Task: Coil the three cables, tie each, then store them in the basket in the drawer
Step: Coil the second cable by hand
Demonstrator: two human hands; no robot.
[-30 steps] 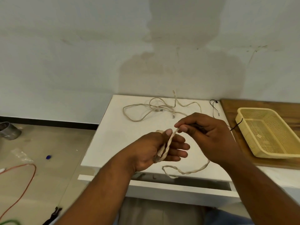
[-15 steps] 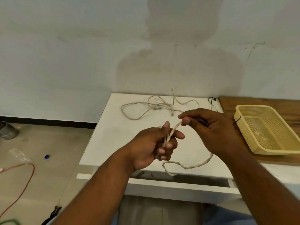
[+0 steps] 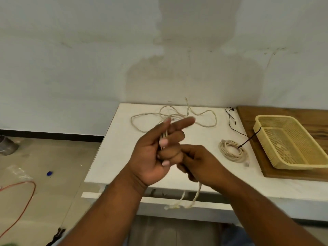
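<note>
My left hand [image 3: 159, 150] holds several turns of a beige cable against its palm, index finger stretched out, other fingers curled over the strands. My right hand [image 3: 200, 164] grips the same beige cable [image 3: 195, 197] just below; its loose loop hangs in front of the drawer's front edge. A coiled beige cable [image 3: 233, 150] with a black tie lies on the white table [image 3: 113, 151] to the right. A loose beige cable [image 3: 204, 118] sprawls at the table's back. The yellow basket [image 3: 291, 141] sits on a wooden board.
The drawer [image 3: 209, 204] under the table stands slightly open. A thin black tie [image 3: 230, 116] lies near the board's [image 3: 287, 174] back corner. On the floor at left are an orange cable [image 3: 26, 201], a metal pot [image 3: 7, 144] and a black tool [image 3: 56, 235].
My right hand dropped from beside the left hand's fingertips to below it, drawing the cable round the left hand. The cable's loose loop now hangs lower. The coiled cable has come into sight.
</note>
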